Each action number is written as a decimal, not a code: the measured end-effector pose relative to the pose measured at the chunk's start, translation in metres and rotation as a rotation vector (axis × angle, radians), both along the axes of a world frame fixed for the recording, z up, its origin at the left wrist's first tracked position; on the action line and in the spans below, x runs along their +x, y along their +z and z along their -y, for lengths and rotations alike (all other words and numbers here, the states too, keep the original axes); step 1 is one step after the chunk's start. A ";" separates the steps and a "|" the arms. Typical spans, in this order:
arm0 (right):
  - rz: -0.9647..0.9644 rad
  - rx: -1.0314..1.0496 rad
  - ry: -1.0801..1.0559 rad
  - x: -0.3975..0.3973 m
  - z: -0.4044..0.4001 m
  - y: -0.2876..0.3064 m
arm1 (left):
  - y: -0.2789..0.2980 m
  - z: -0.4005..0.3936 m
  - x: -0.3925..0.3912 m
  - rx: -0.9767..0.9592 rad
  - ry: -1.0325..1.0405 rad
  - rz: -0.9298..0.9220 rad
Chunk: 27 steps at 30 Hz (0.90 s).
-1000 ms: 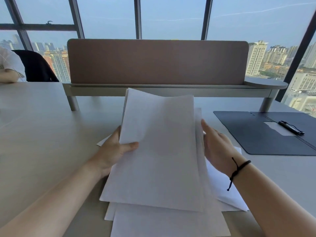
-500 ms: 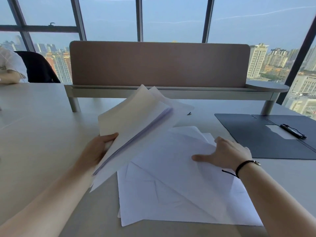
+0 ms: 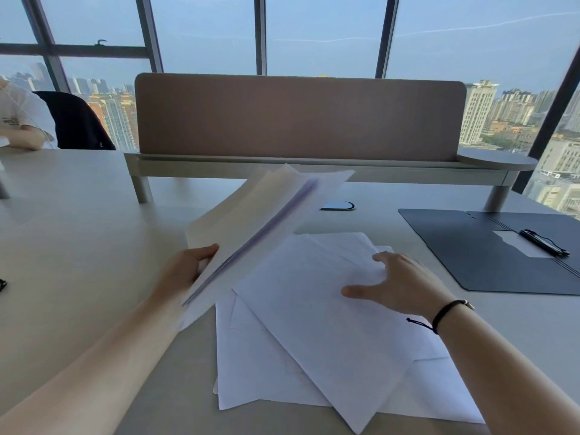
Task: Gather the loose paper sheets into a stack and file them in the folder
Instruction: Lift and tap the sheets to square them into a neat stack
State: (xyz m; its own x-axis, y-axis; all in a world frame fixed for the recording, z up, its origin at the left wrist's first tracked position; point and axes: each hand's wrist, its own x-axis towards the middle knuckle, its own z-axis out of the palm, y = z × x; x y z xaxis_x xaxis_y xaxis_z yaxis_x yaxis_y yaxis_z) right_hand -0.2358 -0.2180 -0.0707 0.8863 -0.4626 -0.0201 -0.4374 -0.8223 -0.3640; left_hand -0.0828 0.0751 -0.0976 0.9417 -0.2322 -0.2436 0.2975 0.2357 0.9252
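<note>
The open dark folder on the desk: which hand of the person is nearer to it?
Right. The right hand rests on the loose sheets, just left of the folder. The left hand holds a raised stack, farther left.

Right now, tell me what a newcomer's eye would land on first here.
First, the lifted stack of sheets, tilted above the table in the left hand. Next, the loose sheets fanned across the table centre, the right hand pressing on the top one. To the right lies the dark folder, open, its clip holding no paper yet.
</note>
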 end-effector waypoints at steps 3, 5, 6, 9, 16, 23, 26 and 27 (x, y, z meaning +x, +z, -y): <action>0.043 0.263 -0.044 0.004 -0.005 0.006 | -0.001 -0.004 0.001 0.064 -0.017 0.011; 0.037 0.565 -0.052 0.001 -0.008 0.012 | -0.002 -0.006 0.001 0.089 -0.004 0.030; 0.011 0.634 -0.031 0.000 -0.009 0.014 | -0.003 -0.007 0.001 0.095 0.007 0.035; 0.042 0.605 -0.017 0.004 -0.012 0.007 | -0.003 -0.009 -0.002 0.128 0.013 0.057; 0.099 0.154 0.041 0.011 -0.019 -0.008 | 0.022 0.002 -0.024 0.282 0.104 0.108; -0.010 -0.018 0.041 0.011 -0.022 -0.018 | 0.034 0.007 -0.041 0.217 0.105 0.040; 0.099 0.084 -0.023 0.019 -0.027 -0.012 | 0.032 -0.001 -0.038 0.154 0.130 -0.042; 0.177 0.189 -0.058 0.022 -0.027 -0.008 | 0.033 -0.002 -0.041 0.141 0.120 -0.048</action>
